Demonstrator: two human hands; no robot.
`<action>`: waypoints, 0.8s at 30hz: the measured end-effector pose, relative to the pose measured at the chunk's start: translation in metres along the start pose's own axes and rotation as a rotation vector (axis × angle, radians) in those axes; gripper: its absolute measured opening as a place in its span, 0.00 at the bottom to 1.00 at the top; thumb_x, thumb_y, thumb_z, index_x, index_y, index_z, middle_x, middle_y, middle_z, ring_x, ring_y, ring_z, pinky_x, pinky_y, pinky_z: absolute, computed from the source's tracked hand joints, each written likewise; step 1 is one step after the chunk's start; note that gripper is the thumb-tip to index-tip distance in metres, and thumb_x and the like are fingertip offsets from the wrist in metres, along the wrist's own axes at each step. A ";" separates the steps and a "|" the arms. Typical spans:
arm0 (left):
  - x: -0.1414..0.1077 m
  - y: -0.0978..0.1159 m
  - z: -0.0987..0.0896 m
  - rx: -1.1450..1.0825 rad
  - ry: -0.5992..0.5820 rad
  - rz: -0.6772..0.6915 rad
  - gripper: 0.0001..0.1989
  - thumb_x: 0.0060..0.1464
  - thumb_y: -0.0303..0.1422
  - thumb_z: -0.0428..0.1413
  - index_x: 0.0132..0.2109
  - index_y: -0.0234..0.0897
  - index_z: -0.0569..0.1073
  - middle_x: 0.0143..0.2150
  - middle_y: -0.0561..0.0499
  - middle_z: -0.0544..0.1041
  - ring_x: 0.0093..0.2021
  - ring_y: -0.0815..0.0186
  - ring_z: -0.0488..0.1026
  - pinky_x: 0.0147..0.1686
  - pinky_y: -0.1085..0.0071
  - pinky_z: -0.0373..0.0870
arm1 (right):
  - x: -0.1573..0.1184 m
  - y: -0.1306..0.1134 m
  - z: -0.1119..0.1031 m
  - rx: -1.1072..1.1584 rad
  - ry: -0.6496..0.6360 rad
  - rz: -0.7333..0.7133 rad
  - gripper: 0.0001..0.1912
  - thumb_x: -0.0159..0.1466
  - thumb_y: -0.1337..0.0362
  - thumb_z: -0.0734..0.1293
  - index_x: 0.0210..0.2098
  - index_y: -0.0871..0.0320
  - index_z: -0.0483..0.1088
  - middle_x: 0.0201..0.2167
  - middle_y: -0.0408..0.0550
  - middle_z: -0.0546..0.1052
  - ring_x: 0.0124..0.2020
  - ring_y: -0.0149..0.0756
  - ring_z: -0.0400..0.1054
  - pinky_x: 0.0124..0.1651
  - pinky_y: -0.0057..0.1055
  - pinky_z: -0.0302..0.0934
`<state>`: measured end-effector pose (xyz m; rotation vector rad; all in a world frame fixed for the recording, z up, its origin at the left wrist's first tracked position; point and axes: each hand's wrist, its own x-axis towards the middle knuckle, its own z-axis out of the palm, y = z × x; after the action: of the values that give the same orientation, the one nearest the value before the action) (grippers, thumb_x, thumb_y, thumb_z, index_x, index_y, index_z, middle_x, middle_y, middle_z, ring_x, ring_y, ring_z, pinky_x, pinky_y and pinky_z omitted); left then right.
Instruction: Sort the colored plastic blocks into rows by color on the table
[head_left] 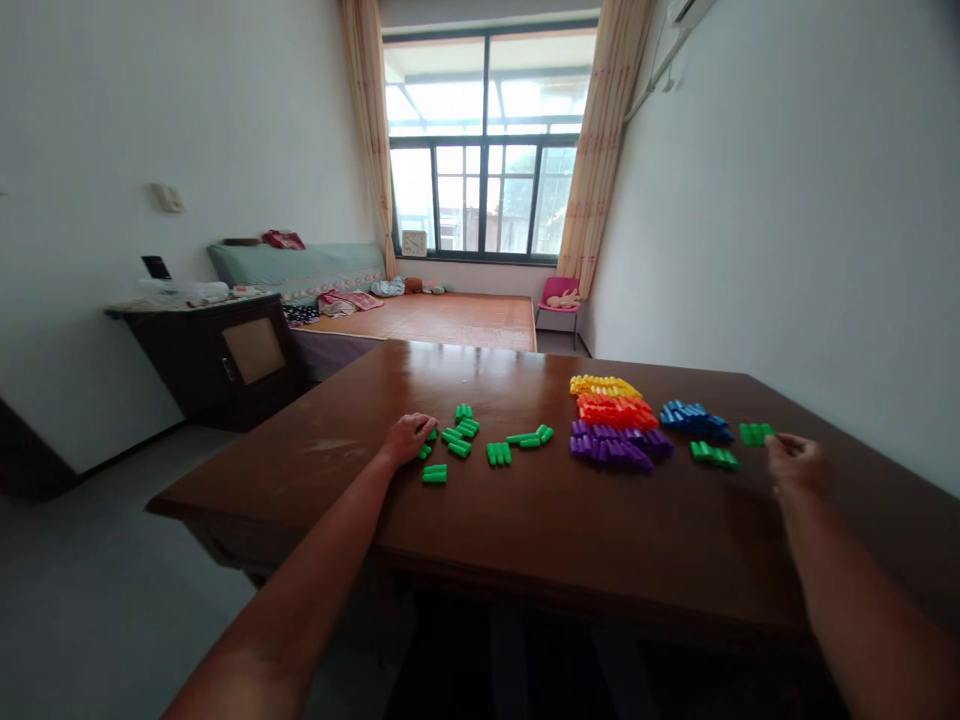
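Observation:
At the right of the table, my right hand (799, 465) pinches the near end of a short row of green plastic tubes (754, 434). Another green row (714, 456) lies just left of it, below a pile of blue tubes (696, 420). My left hand (409, 438) rests on the table with curled fingers on small green tubes (425, 451), partly hidden by the fingers. Loose green tubes (460, 437) are scattered beside that hand, with a joined green group (499, 454) further right. Stacked rows of purple (616, 445), orange (616, 410) and yellow tubes (604, 386) lie between the hands.
The brown wooden table (525, 530) spans the front. Beyond it stand a bed (465, 318) with cloths on it, a pink chair (559, 292) and a dark cabinet (202, 360) at left. A curtained window (484, 150) fills the far wall.

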<state>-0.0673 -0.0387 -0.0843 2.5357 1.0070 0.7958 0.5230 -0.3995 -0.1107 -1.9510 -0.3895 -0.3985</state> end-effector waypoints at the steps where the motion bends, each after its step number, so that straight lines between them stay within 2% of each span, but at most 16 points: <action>1: 0.001 -0.002 0.000 -0.007 -0.002 0.002 0.23 0.60 0.45 0.43 0.37 0.39 0.79 0.41 0.46 0.80 0.43 0.59 0.74 0.47 0.65 0.68 | 0.002 0.014 -0.006 -0.046 0.038 0.056 0.17 0.55 0.54 0.63 0.40 0.56 0.69 0.37 0.67 0.76 0.32 0.52 0.72 0.30 0.46 0.63; 3: 0.002 -0.006 0.001 -0.024 -0.011 -0.001 0.23 0.59 0.47 0.44 0.38 0.40 0.79 0.42 0.47 0.80 0.44 0.59 0.74 0.48 0.65 0.68 | -0.001 0.028 -0.014 -0.095 0.097 0.150 0.13 0.52 0.57 0.65 0.35 0.56 0.70 0.34 0.62 0.77 0.33 0.51 0.72 0.33 0.45 0.63; 7: 0.008 -0.013 0.001 -0.001 -0.037 -0.025 0.24 0.56 0.50 0.44 0.40 0.41 0.79 0.43 0.48 0.80 0.45 0.57 0.75 0.47 0.65 0.69 | -0.006 0.022 -0.020 -0.209 0.075 0.094 0.12 0.53 0.57 0.65 0.31 0.59 0.70 0.31 0.57 0.77 0.34 0.47 0.71 0.39 0.42 0.63; 11: 0.009 -0.011 -0.002 0.024 -0.054 -0.038 0.25 0.55 0.51 0.44 0.41 0.42 0.79 0.44 0.49 0.80 0.46 0.57 0.75 0.47 0.67 0.70 | -0.010 0.009 -0.020 -0.229 0.036 0.060 0.18 0.55 0.50 0.64 0.33 0.60 0.71 0.25 0.51 0.75 0.26 0.39 0.68 0.34 0.36 0.61; 15: 0.008 -0.006 -0.005 0.042 -0.063 -0.052 0.25 0.55 0.51 0.43 0.41 0.43 0.79 0.45 0.50 0.80 0.46 0.57 0.75 0.47 0.67 0.70 | -0.018 0.002 -0.023 -0.273 -0.095 -0.017 0.20 0.56 0.48 0.64 0.35 0.59 0.73 0.24 0.49 0.75 0.23 0.36 0.66 0.31 0.33 0.59; 18: 0.008 -0.004 -0.006 0.041 -0.062 -0.054 0.24 0.55 0.51 0.43 0.40 0.43 0.79 0.45 0.49 0.80 0.46 0.57 0.75 0.47 0.66 0.70 | -0.025 -0.011 -0.026 -0.367 -0.109 -0.084 0.21 0.59 0.49 0.63 0.38 0.60 0.74 0.29 0.54 0.77 0.28 0.39 0.69 0.35 0.36 0.61; 21: 0.008 -0.003 -0.006 0.036 -0.057 -0.058 0.24 0.54 0.50 0.44 0.39 0.44 0.79 0.44 0.50 0.81 0.45 0.57 0.75 0.46 0.66 0.70 | -0.033 -0.030 -0.023 -0.477 -0.112 -0.258 0.20 0.63 0.51 0.63 0.42 0.62 0.73 0.39 0.58 0.77 0.39 0.44 0.71 0.44 0.41 0.64; 24: 0.008 -0.002 -0.006 0.029 -0.047 -0.060 0.23 0.54 0.50 0.45 0.39 0.44 0.79 0.44 0.50 0.81 0.45 0.57 0.75 0.47 0.67 0.70 | -0.046 -0.048 -0.012 -0.507 -0.193 -0.382 0.18 0.66 0.55 0.63 0.50 0.61 0.69 0.48 0.55 0.73 0.46 0.41 0.69 0.49 0.43 0.65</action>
<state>-0.0671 -0.0309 -0.0779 2.5236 1.0817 0.7063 0.4592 -0.3957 -0.0882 -2.4211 -0.8603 -0.5986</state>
